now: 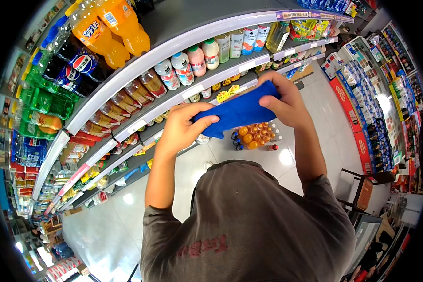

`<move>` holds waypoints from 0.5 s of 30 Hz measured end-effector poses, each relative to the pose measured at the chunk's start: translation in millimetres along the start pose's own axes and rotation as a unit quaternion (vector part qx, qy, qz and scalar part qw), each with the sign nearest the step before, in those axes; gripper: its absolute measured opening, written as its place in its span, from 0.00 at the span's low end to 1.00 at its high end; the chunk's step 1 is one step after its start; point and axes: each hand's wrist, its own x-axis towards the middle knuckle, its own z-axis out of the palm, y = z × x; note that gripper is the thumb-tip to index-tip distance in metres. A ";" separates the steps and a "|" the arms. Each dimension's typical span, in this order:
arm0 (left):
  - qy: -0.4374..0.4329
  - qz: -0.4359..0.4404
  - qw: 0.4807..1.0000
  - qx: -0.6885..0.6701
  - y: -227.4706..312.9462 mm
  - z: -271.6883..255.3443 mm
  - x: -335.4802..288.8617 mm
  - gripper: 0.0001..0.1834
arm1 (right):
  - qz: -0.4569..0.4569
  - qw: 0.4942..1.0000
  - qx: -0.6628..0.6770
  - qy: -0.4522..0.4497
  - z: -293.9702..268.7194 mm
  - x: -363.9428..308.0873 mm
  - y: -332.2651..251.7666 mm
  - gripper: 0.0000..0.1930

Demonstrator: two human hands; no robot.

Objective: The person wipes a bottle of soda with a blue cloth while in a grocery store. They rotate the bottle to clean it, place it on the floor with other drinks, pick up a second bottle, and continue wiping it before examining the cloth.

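Observation:
A folded blue cloth (pixel 242 113) is stretched between my two hands, in front of the shelves and above the floor. My left hand (pixel 185 124) pinches its left end, the thumb lying on top. At the other end, my right hand (pixel 284 101) grips the cloth with the thumb on the near face and the fingers behind it. Below the cloth, a group of orange drink bottles (pixel 254 136) stands on the floor, partly covered by it. Several dark bottles with blue caps (pixel 237 140) are at that group's left side.
A curved shelf unit (pixel 174 44) runs along the left and far side, with large orange soda bottles (pixel 122 23) on top and rows of drinks below. Stacked goods (pixel 362 103) line the right. A wooden chair (pixel 364 192) stands at the right on the tiled floor (pixel 113 225).

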 end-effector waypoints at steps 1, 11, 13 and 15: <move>-0.027 0.021 0.998 0.047 13.2 -7.6 4.7 0.12 | 0.000 1.000 0.024 -0.017 -4.9 -4.7 1.5 0.12; 0.007 0.048 0.988 0.148 35.8 -12.4 34.9 0.11 | -0.017 0.997 0.052 0.049 -13.4 16.8 40.3 0.10; 0.014 0.008 0.995 0.103 37.1 -11.6 31.4 0.12 | -0.034 0.993 0.078 0.085 -6.8 8.7 43.3 0.11; 0.015 -0.012 0.995 0.103 44.0 -19.1 34.1 0.13 | 0.015 0.996 0.052 0.073 -10.6 10.7 40.6 0.11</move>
